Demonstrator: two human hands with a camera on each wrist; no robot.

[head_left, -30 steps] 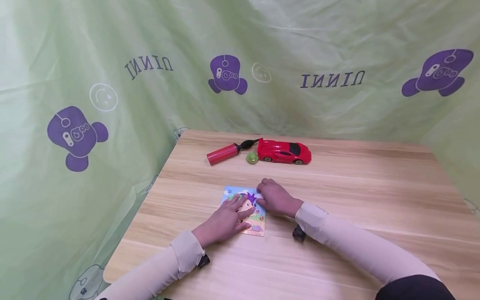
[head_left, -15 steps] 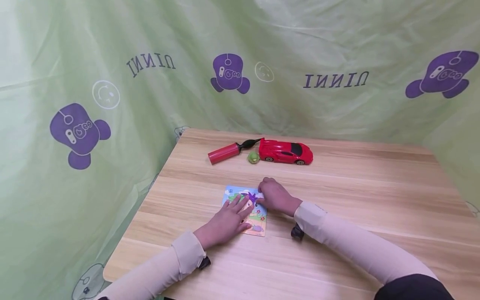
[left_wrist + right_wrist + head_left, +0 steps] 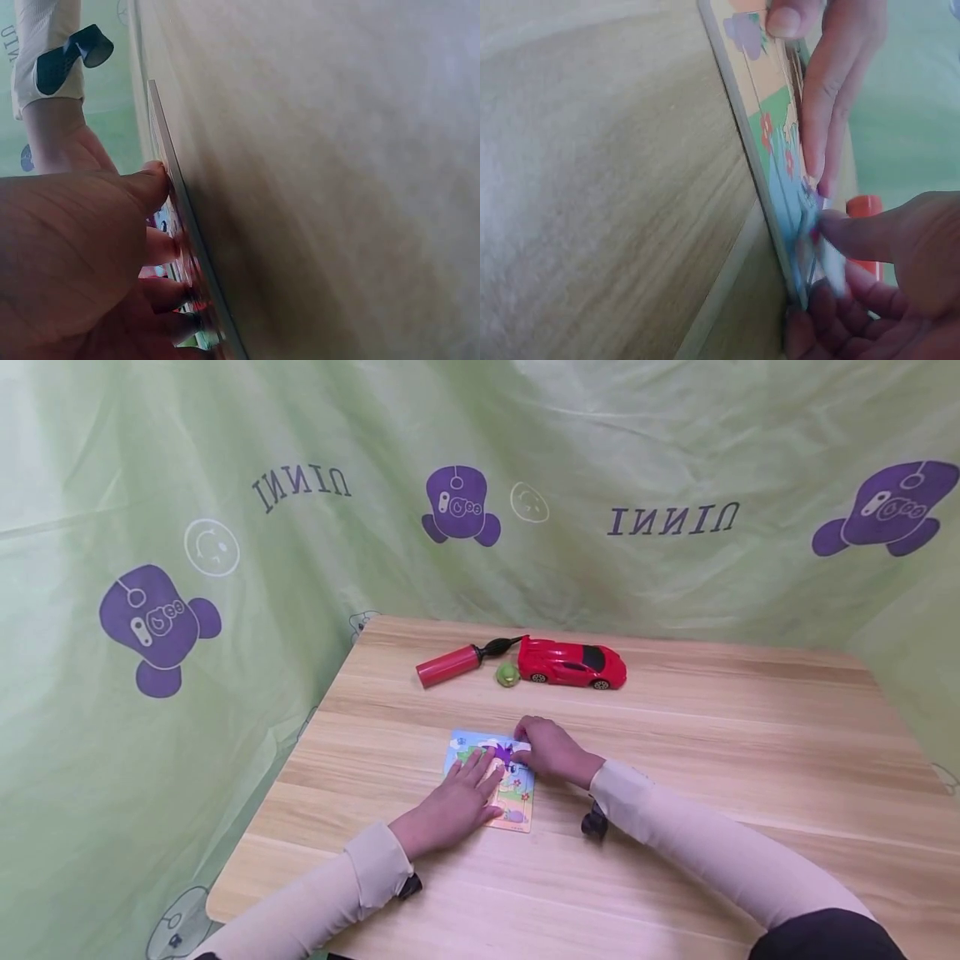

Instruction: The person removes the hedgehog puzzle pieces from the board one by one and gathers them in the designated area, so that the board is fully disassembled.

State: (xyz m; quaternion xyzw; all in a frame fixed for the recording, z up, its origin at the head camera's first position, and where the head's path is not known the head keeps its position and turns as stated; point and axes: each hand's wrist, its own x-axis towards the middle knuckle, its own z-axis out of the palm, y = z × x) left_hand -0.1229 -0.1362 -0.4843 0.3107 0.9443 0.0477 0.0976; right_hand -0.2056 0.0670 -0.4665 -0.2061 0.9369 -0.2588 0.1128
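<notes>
A colourful picture puzzle (image 3: pixel 516 817), a thin square board with a cartoon figure, lies flat on the table. My left hand (image 3: pixel 450 806) rests on its left and middle part, fingers spread, hiding much of the picture; in the left wrist view, the thumb (image 3: pixel 154 187) and fingertips touch the board's face. At the upper right corner, my right hand (image 3: pixel 555 752) pinches a light-blue puzzle piece (image 3: pixel 831 262) between thumb and curled fingers. That piece stands tilted up from the board (image 3: pixel 754 150) in the right wrist view; its far end is blurred.
Behind the puzzle lie a red hand pump (image 3: pixel 448 667) with a black nozzle, a small green ball-like item (image 3: pixel 507 674) and a red toy car (image 3: pixel 573 663). The wooden table (image 3: pixel 735 752) meets a green printed curtain (image 3: pixel 555 435) at the back and left.
The right hand has shifted slightly at the board's upper right corner, and the pinched puzzle piece now shows tilted up. My left hand stays on the board. The head view has moved a little.
</notes>
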